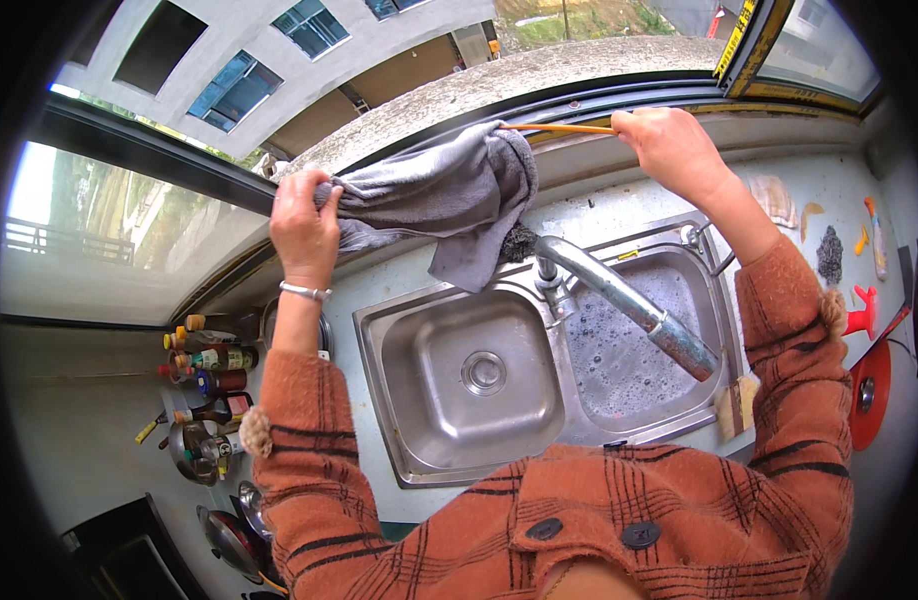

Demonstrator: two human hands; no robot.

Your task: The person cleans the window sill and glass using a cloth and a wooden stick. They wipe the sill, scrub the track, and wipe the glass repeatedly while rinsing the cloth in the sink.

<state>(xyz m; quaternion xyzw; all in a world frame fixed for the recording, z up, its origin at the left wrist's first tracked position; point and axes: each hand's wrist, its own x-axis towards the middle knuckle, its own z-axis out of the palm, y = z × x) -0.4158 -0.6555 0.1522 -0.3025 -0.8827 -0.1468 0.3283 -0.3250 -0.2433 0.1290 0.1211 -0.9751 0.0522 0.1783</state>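
My left hand grips the left end of a grey cloth by the window track, its thumb and fingers closed on the fabric. The cloth hangs from there over the sill and down to the back rim of the sink. My right hand holds the right end of a thin orange stick or cord, whose other end meets the top of the cloth. Below is a steel double sink; its left basin holds no water, while soapy water fills part of the right one. The faucet points over the right basin.
Bottles and jars stand at the left, with pans lower down. A dark scrubber lies behind the faucet. On the right counter are a folded cloth, a dark scouring pad and a red item. The window is open.
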